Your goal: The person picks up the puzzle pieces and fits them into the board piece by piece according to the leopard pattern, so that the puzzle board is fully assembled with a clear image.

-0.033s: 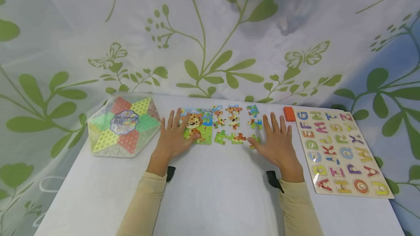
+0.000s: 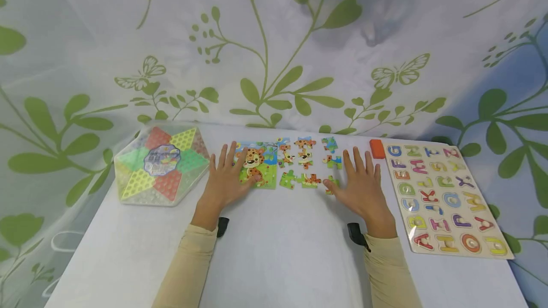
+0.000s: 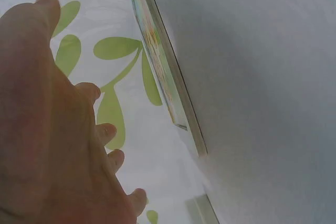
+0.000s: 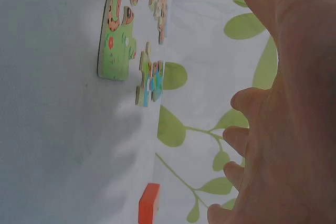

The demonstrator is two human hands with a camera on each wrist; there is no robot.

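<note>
My left hand [image 2: 224, 175], fingers straight and spread, overlaps the left side of a cartoon leopard picture board [image 2: 269, 175] in the head view. The left wrist view shows the hand [image 3: 58, 129] raised above the table, apart from the board's edge [image 3: 176, 87]. My right hand [image 2: 361, 187] is spread likewise, its thumb overlapping a green jigsaw piece [image 2: 333, 179]. From the right wrist, that hand [image 4: 299, 103] appears held above the pieces, with a green piece [image 4: 116, 56] lying flat below. Several more jigsaw pieces [image 2: 305, 142] lie in loose rows between the hands. Both hands hold nothing.
A hexagonal clear-covered game box [image 2: 160, 163] with coloured triangles lies at the left. At the right is a wooden alphabet board [image 2: 447, 198], with a red-orange block [image 2: 377, 149] by its far left corner. A leaf-patterned curtain [image 2: 274, 61] hangs behind the white table [image 2: 287, 251].
</note>
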